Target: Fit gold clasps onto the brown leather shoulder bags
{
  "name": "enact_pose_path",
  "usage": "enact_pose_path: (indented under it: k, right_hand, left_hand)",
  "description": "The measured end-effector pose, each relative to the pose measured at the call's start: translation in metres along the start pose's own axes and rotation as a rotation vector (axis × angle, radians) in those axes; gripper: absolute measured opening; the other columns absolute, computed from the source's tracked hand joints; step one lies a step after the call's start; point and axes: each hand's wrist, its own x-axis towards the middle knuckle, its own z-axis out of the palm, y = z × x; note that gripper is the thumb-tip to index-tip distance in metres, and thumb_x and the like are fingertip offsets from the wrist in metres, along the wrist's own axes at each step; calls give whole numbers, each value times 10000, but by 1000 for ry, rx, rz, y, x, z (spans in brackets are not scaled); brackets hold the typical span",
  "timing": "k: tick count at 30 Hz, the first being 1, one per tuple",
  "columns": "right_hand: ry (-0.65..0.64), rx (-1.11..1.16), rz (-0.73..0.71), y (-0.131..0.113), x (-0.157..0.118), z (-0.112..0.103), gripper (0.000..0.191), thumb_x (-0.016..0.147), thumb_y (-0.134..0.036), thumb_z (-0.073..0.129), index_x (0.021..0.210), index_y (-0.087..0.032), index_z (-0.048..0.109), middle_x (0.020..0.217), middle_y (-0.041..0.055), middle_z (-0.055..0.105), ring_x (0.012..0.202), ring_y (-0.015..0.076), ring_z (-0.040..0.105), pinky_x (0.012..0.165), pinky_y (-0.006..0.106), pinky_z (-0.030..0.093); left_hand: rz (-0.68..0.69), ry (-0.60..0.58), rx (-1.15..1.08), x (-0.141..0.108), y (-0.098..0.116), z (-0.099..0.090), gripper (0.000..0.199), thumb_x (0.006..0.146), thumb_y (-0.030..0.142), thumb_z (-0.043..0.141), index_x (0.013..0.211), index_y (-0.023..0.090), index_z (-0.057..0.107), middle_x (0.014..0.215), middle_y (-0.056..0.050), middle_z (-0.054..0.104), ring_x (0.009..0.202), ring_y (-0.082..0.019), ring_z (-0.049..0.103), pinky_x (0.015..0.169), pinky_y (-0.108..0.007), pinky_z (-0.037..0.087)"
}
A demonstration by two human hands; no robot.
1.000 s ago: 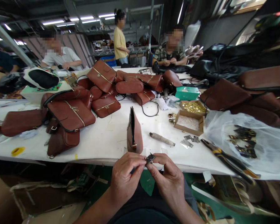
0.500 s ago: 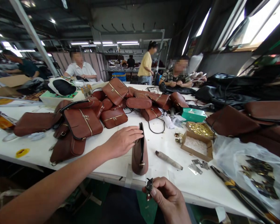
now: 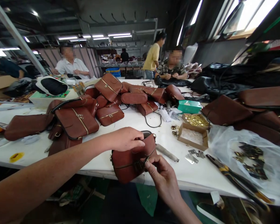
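Note:
A small brown leather bag is tilted at the table's front edge, its zipped side showing. My left hand grips its upper edge, thumb outside and fingertips partly hidden by the leather. Between the thumb and fingers of my right hand is a small dark metal clasp, held against or just in front of the bag's side; actual contact is hard to make out. Behind the bag lies a wrapped, stick-like tool.
Brown bags are heaped left and centre. To the right are a cardboard box, gold fittings, metal plates, pliers and a plastic bag of clasps. Co-workers sit across the table.
The bag has turned from standing edge-on to showing its side, tipped toward me. My right hand has risen from below the table edge and brought the clasp to the bag.

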Motion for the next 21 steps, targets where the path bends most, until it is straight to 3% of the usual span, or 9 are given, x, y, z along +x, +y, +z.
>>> enact_pose_path:
  k: [5, 9, 15, 21]
  right_hand:
    - [34, -110, -72, 10, 10, 0, 217, 994, -402, 676, 885, -217, 651, 837, 9, 636, 776, 170, 578, 711, 282, 468]
    - [54, -159, -125, 5, 13, 5, 200, 986, -388, 673, 872, -225, 655, 797, 0, 626, 716, 162, 558, 654, 272, 455]
    - [54, -227, -172, -3, 18, 15, 169, 979, -344, 676, 856, -229, 655, 796, 2, 657, 714, 168, 589, 665, 277, 475]
    - [72, -304, -209, 0, 20, 17, 135, 990, -301, 673, 876, -233, 653, 822, -6, 671, 747, 162, 610, 698, 279, 468]
  left_hand:
    - [-21, -77, -123, -12, 4, -1, 184, 945, 236, 535, 992, 185, 705, 920, -11, 733, 812, -169, 625, 707, -265, 398]
    - [-38, -113, -181, -26, 8, -3, 300, 838, 172, 605, 1112, 216, 720, 1016, -13, 760, 844, -176, 649, 714, -256, 421]
    - [-205, -7, -120, -40, 15, 3, 141, 814, 157, 628, 884, 216, 734, 801, 15, 739, 710, -165, 632, 615, -259, 358]
    - [-231, 5, -73, -46, 23, 11, 100, 866, 174, 621, 880, 212, 713, 832, -5, 751, 746, -182, 652, 636, -272, 360]
